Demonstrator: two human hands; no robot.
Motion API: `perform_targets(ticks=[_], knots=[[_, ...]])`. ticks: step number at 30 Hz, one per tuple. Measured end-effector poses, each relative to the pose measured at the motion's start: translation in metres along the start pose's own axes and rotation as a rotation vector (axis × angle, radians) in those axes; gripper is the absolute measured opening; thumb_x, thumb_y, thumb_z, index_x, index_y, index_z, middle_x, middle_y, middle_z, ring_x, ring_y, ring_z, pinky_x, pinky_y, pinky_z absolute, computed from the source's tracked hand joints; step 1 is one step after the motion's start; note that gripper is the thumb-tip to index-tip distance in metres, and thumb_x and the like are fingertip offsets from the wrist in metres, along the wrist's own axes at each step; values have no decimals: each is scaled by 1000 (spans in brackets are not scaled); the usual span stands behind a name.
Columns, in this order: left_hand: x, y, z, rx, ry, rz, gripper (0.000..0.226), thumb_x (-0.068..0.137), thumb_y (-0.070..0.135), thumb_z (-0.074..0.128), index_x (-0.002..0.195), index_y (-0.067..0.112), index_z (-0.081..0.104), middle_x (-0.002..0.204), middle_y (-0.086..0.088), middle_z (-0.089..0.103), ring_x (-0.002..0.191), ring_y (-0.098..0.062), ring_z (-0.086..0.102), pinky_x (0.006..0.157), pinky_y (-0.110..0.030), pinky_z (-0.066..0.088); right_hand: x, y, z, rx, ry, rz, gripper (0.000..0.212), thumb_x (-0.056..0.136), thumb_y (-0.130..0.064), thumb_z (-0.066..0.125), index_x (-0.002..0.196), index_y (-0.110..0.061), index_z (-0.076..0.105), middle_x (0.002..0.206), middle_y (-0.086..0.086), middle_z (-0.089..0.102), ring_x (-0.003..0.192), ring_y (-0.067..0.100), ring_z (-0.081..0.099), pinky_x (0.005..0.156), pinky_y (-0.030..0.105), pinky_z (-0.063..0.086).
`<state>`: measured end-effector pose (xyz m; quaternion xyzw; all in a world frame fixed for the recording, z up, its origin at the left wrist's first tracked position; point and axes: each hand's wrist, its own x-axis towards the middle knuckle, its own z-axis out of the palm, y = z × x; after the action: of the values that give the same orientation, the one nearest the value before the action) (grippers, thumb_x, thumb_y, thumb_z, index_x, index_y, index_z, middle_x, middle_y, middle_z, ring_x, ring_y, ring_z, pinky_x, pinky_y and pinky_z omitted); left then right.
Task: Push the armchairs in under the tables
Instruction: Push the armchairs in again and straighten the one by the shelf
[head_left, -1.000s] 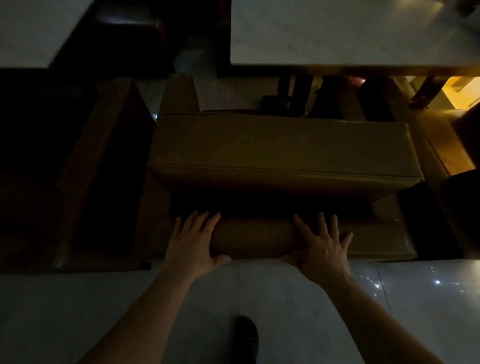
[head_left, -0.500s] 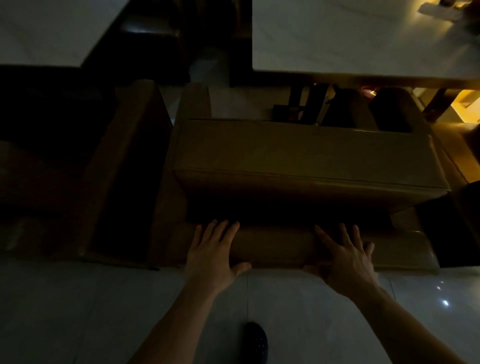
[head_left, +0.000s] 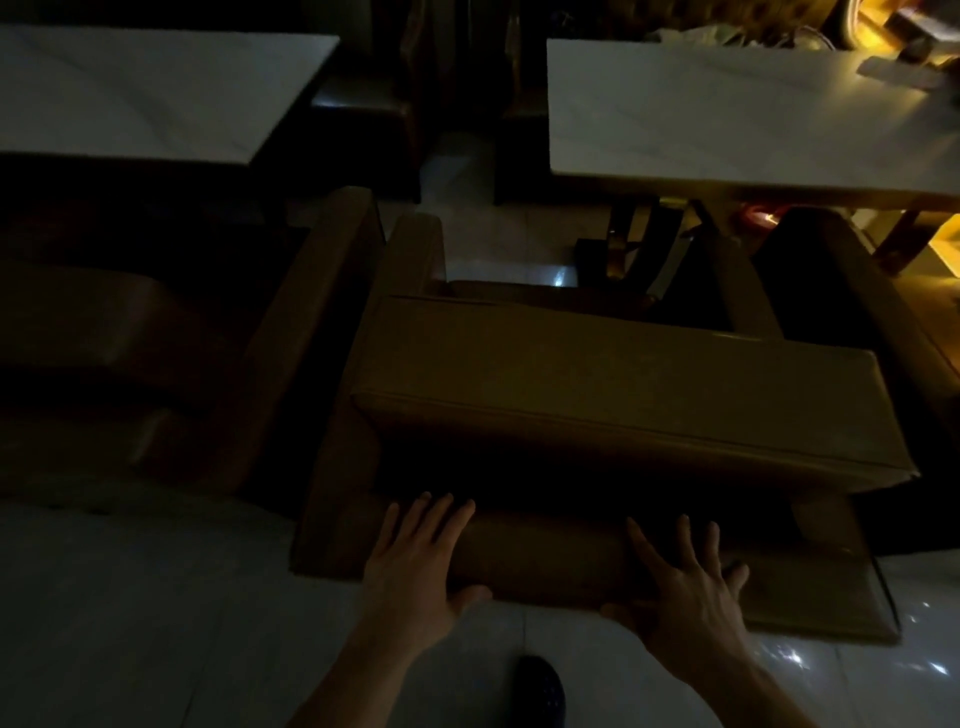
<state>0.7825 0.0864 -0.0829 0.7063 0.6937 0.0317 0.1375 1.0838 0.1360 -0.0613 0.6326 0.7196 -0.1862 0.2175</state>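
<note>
A tan leather armchair (head_left: 597, 384) stands in front of me in dim light, seen from behind and above, its arms reaching toward a white marble-topped table (head_left: 727, 119). My left hand (head_left: 415, 561) and my right hand (head_left: 685, 587) lie flat with fingers spread on the top of the chair's backrest (head_left: 550, 561), thumbs hooked over its near edge. The chair's front is just short of the table's near edge. A second armchair (head_left: 218, 364) sits to the left, before another white table (head_left: 145, 93).
A third armchair (head_left: 883, 312) stands at the right, close beside the one I touch. Dark table legs (head_left: 639, 249) show under the right table. Pale glossy floor tiles (head_left: 130, 623) lie around me. My dark shoe (head_left: 540, 691) is below.
The view has shifted back and up, so both tables and the left armchair show more fully. My hands keep their flat hold on the backrest, and the chair sits further from me.
</note>
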Motion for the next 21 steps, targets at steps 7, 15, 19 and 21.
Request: perform_targets(ticks=[7, 15, 19, 21], knots=[[2, -6, 2, -16, -45, 23, 95, 80, 75, 48, 155, 42, 0, 164, 13, 7, 150, -17, -7, 119, -45, -7, 2, -6, 7, 15, -1, 39, 109, 54, -103, 14, 136, -52, -36, 164, 15, -23, 147, 48, -23, 115, 74, 9], [26, -12, -1, -5, -51, 19, 96, 81, 75, 50, 155, 40, -2, 165, 10, 3, 150, -19, -10, 121, -47, -6, 17, -8, -1, 57, 59, 39, 102, 72, -92, 39, 141, -54, -26, 166, 14, -20, 148, 46, -24, 116, 74, 8], [48, -13, -5, -9, -61, 5, 96, 82, 75, 48, 154, 40, -4, 165, 10, 1, 150, -19, -11, 121, -46, -8, 37, -5, -14, 58, 76, 18, 103, 75, -89, 43, 149, -52, -19, 165, 13, -21, 148, 46, -23, 115, 75, 5], [61, -13, -6, -3, -57, 2, 97, 82, 75, 49, 155, 39, -3, 165, 9, 2, 150, -19, -10, 121, -47, -6, 49, -2, -19, 64, 96, 6, 104, 74, -89, 42, 152, -51, -16, 165, 13, -21, 147, 46, -25, 115, 74, 2]])
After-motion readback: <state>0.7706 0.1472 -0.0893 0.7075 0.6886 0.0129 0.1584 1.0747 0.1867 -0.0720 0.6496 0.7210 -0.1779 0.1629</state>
